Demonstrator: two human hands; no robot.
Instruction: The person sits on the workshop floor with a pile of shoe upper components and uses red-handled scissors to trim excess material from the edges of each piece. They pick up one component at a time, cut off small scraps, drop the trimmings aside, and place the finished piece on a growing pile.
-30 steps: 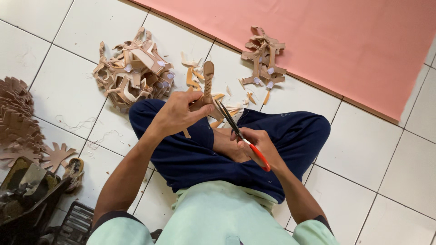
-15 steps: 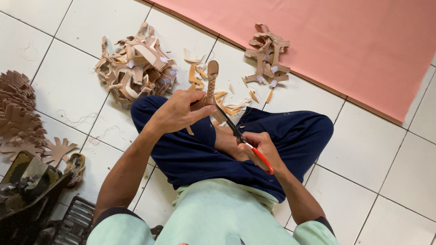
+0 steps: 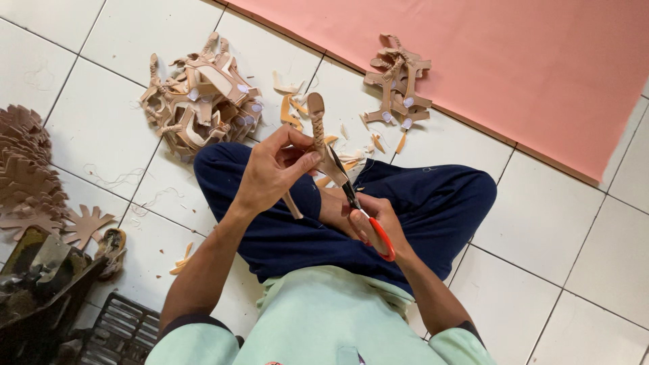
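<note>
My left hand [image 3: 274, 172] grips a tan braided sandal strap piece [image 3: 318, 132], held upright above my crossed legs in dark blue trousers [image 3: 433, 203]. In my right hand [image 3: 375, 223] are scissors with orange-red handles [image 3: 368, 216]; their dark blades point up at the lower edge of the strap piece, just under my left thumb. Both hands are close together over my lap.
A big heap of tan strap pieces [image 3: 199, 98] lies on the white tiled floor ahead left, a smaller stack [image 3: 399, 84] ahead right beside a pink sheet [image 3: 527, 61]. Offcuts [image 3: 294, 111] are scattered between them. Brown cut shapes [image 3: 30, 176] and a dark crate [image 3: 118, 331] are at the left.
The strap piece and my left hand have risen slightly and turned; the scissors stay at its lower edge. The view has shifted a little downward.
</note>
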